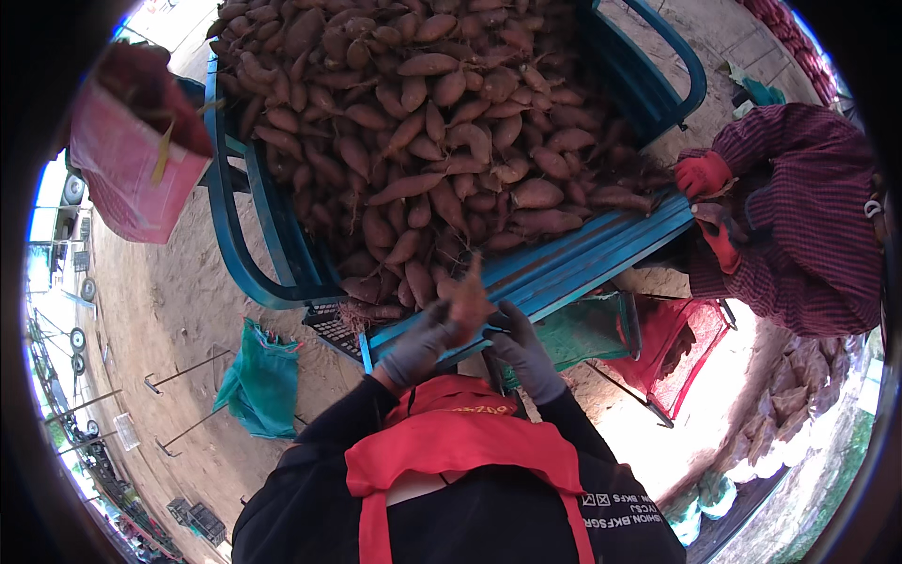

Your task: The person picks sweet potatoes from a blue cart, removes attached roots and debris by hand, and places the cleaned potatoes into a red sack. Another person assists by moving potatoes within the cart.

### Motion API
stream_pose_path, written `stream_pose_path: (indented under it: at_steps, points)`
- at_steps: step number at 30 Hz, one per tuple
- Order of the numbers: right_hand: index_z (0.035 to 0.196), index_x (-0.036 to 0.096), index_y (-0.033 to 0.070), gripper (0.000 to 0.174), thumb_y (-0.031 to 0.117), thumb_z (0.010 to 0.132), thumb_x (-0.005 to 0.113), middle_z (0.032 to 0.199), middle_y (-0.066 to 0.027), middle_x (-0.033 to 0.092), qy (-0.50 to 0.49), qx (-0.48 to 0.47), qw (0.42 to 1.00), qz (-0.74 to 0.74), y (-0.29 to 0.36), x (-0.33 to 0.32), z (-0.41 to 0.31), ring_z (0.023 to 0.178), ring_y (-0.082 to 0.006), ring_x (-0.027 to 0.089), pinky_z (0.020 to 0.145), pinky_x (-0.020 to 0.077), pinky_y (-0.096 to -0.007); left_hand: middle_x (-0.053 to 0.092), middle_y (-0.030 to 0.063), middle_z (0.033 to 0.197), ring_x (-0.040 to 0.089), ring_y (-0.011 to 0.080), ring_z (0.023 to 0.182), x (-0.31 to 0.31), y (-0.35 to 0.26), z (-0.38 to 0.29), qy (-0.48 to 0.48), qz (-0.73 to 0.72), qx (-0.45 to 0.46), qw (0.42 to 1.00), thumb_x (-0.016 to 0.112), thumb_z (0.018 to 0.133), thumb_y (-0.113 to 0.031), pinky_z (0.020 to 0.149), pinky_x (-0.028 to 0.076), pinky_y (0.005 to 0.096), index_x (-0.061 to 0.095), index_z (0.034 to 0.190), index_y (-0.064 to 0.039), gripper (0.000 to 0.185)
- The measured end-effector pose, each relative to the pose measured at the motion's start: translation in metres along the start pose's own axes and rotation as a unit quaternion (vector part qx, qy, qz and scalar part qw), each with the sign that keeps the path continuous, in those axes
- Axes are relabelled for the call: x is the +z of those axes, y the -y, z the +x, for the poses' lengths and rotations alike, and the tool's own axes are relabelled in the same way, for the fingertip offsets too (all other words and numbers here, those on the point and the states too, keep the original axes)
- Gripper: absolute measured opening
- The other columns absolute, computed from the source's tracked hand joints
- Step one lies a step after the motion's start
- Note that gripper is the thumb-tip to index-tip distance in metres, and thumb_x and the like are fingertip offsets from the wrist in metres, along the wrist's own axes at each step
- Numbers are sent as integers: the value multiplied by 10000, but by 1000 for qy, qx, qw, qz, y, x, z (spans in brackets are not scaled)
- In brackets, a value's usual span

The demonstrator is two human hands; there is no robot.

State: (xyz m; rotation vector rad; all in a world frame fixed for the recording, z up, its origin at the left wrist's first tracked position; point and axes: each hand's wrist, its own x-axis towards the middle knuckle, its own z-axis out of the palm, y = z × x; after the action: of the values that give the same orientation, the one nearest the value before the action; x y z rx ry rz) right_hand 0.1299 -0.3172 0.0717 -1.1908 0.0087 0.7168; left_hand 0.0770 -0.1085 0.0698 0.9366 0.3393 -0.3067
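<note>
My left hand [417,347], in a grey glove, grips a slightly blurred sweet potato [471,304] above the near edge of a blue metal cart [592,250]. The root's thin end points up and away from me. Just right of it is my right hand [527,352], also gloved in grey, fingers apart and holding nothing. Whether its fingertips touch the root I cannot tell. Beyond both hands, a large heap of sweet potatoes [423,151] fills the cart bed.
A co-worker in red gloves [701,175] stands at the cart's right side. Below the edge hang a green mesh bag [585,335] and a red one [694,345]. Another green bag [264,388] is at left, below a pink sack [137,151]. Filled bags [789,402] line the right.
</note>
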Motion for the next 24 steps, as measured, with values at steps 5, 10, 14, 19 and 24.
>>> stream_pose_path:
  at_steps: [5,10,14,19,24]
  points:
    - [1474,405,5,738,263,883,764,1272,-106,589,49,110,990,-69,1,10,16,1139,-186,587,990,481,-322,664,74,1140,622,141,1034,9,9,-5,-104,246,3,964,610,1010,-304,900,506,294,595,1274,-26,384]
    - [1443,458,0,771,312,822,790,1273,-106,599,147,198,963,-112,-2,17,9,1123,-195,603,983,490,-330,656,3,844,612,156,717,-5,-5,4,-89,193,-74,974,596,1006,-276,661,503,326,689,1050,-54,245]
    - [1420,487,-6,698,293,851,759,1238,-112,615,137,153,958,-202,-13,12,22,1089,-189,615,965,496,-324,696,140,914,668,322,810,-18,11,12,-104,578,136,798,624,963,-275,724,535,417,692,1060,-71,235]
    - [1392,498,-32,648,292,879,726,1216,-140,630,88,199,965,-149,-35,12,29,1071,-193,617,941,501,-320,680,174,941,657,394,890,-90,37,45,-324,595,133,723,629,935,-314,796,531,464,633,1194,-89,344]
    - [1418,429,17,576,298,961,641,1125,-99,615,37,254,963,80,-31,-8,20,1020,-211,633,883,545,-343,571,282,1257,601,447,1126,-92,5,65,-347,578,-34,738,651,874,-447,952,491,493,473,1351,-10,671]
